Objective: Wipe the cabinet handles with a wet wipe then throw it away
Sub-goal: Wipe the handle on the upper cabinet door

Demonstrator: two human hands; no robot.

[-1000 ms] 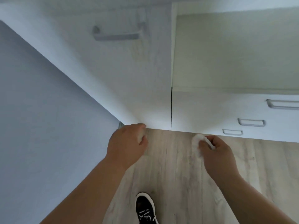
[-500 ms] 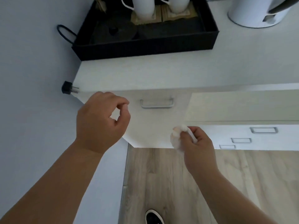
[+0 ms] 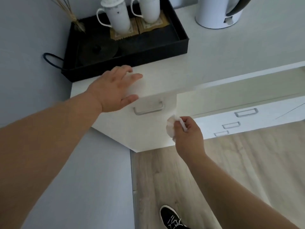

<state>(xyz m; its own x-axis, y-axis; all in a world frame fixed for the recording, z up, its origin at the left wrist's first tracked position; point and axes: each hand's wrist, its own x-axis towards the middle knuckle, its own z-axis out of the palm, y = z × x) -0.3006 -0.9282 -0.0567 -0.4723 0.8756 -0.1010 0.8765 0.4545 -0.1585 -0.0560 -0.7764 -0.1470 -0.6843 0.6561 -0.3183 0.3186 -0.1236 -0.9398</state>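
Right hand (image 3: 188, 134) pinches bunched wet wipe (image 3: 171, 128) beside door handle (image 3: 148, 108) (ready to wipe); left hand (image 3: 115, 90), fingers spread, braces countertop (image 3: 214, 55).

**Soft cool light, smear at the left hand**

A soft, even light is spread over the scene. It is brightest on the countertop (image 3: 214, 52) and the cabinet door (image 3: 132, 129), both nearly washed out. The wall (image 3: 29, 80) on the left is held in a dull blue-grey shade. Detail is swallowed in the dark inside of the tray (image 3: 148, 42). Shadows are kept faint and soft-edged. The fingers (image 3: 132, 76) of the left hand (image 3: 113, 90) are smeared by motion blur. The wet wipe (image 3: 170, 128), pinched in the right hand (image 3: 188, 134), is blown to a white patch, barely parted from the door behind it. Straight edges are bowed by the wide lens, and both forearms are stretched toward the lower corners.
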